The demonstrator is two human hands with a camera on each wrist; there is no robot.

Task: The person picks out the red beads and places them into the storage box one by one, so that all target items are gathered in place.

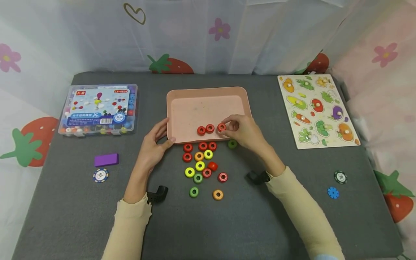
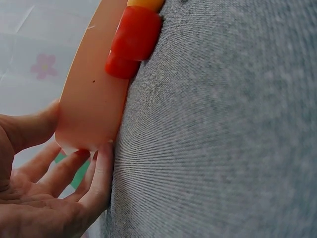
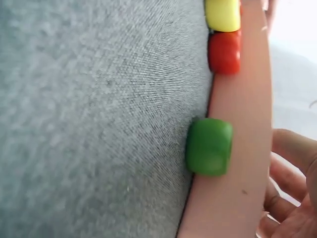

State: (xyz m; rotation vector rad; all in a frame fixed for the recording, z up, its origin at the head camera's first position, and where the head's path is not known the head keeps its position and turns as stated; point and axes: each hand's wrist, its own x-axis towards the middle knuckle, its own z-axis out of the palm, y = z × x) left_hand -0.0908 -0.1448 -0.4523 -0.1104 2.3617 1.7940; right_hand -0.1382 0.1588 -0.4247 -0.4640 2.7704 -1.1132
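Note:
A shallow pink tray [image 1: 208, 94] lies on the grey table. My left hand [image 1: 152, 146] holds its near left corner, thumb at the front rim and fingers along the left side, as the left wrist view also shows [image 2: 64, 178]. Over the tray's near right part, my right hand [image 1: 243, 131] pinches a red ring bead [image 1: 221, 127] between thumb and index finger. Two more red ring beads [image 1: 206, 129] lie in the tray just left of it. In the right wrist view the tray wall [image 3: 247, 124] hides the pinched bead; a green bead [image 3: 210, 146] stands outside that wall.
In front of the tray lie several red, orange, yellow and green ring beads [image 1: 200, 166]. A clear case of colored parts [image 1: 99, 110] is at left, with a purple block [image 1: 106, 160] and a poker chip [image 1: 100, 175]. At right are a vegetable puzzle board [image 1: 320, 112] and two chips [image 1: 340, 177].

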